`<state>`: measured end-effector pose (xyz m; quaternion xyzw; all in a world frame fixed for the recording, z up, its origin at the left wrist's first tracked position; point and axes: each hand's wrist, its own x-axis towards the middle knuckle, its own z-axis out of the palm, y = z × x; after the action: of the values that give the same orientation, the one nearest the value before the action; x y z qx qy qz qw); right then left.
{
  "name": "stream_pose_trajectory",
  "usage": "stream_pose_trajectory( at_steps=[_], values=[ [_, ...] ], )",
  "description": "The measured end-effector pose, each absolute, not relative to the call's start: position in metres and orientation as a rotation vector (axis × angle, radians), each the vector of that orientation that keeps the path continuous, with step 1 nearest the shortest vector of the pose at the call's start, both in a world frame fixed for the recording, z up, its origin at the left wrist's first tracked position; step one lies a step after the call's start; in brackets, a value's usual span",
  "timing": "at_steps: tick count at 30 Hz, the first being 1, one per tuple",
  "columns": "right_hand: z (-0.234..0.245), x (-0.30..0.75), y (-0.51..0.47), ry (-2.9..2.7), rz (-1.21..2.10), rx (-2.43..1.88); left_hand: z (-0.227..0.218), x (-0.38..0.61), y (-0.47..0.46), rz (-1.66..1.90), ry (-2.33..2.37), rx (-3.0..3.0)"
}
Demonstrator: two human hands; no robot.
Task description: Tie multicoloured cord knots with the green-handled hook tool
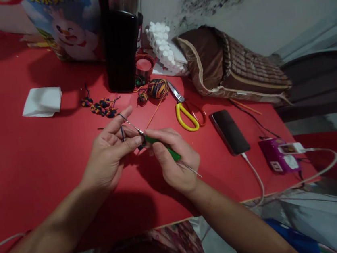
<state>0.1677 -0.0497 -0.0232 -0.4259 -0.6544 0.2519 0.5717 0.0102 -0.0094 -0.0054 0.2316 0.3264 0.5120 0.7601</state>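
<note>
In my right hand [176,158] is a crochet hook with a green handle [171,152], its metal tip pointing up and left. My left hand [110,153] pinches a small dark piece of crochet work [142,145] between thumb and fingers, partly hidden by them. Dark blue yarn [122,132] runs over the raised left index finger towards the hook. An orange strand [155,114] leads from the hands back to a multicoloured yarn ball [158,88]. Beside that ball lies a smaller one [142,98]. Several small crocheted pieces [103,106] rest beyond my left hand.
Scissors with yellow and red handles [187,117] lie right of the yarn. Farther right are a charging phone [230,131] and a purple power strip [273,156]. A folded white paper [42,102] lies left. A black phone [121,52] stands upright at the back, near a brown plaid bag [249,62].
</note>
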Motion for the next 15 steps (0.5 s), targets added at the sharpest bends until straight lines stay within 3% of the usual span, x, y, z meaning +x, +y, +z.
stream_pose_trajectory(
  at_steps=[8,12,15],
  values=[
    [-0.024,0.165,-0.047,-1.528,0.485,-1.154,-0.010,0.016,-0.014,1.199,0.831,0.646],
    [-0.028,0.164,-0.047,-1.600,0.371,-1.066,-0.004,0.015,-0.013,1.113,0.779,0.527],
    [-0.028,0.167,-0.046,-1.580,0.466,-0.982,0.001,0.009,-0.008,1.055,0.749,0.513]
  ],
)
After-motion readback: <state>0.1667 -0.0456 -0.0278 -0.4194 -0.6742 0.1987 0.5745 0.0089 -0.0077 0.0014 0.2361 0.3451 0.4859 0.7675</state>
